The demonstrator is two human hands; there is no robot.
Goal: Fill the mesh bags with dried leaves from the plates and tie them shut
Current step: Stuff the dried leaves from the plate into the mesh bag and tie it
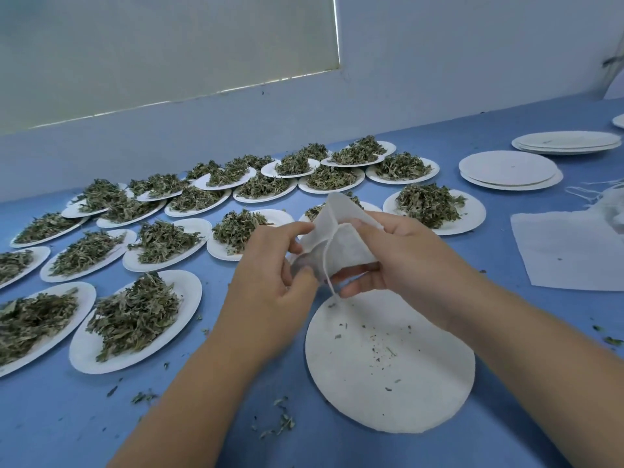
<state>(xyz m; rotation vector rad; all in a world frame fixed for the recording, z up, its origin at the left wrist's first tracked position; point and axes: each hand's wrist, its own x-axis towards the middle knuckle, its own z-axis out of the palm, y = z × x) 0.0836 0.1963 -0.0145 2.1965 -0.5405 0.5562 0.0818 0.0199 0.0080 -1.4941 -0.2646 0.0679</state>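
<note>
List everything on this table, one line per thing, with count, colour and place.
full plates: some twenty, white, in rows across the left and middle
leaves: one heap on each full plate, dull green
empty plate: one, white, nearest, under the hands, flecked with crumbs
plate stacks: two, white, far right, plus an edge of another plate at the frame border
sheet: one seen, white, flat at the right, perhaps a spare bag
leaf bits: scattered, green, on the near table
table: one, blue
bag: one, white, held above the empty plate
string: one, white, hanging down the bag
left hand: pinches the bag's left edge
right hand: grips the bag's right side
</note>
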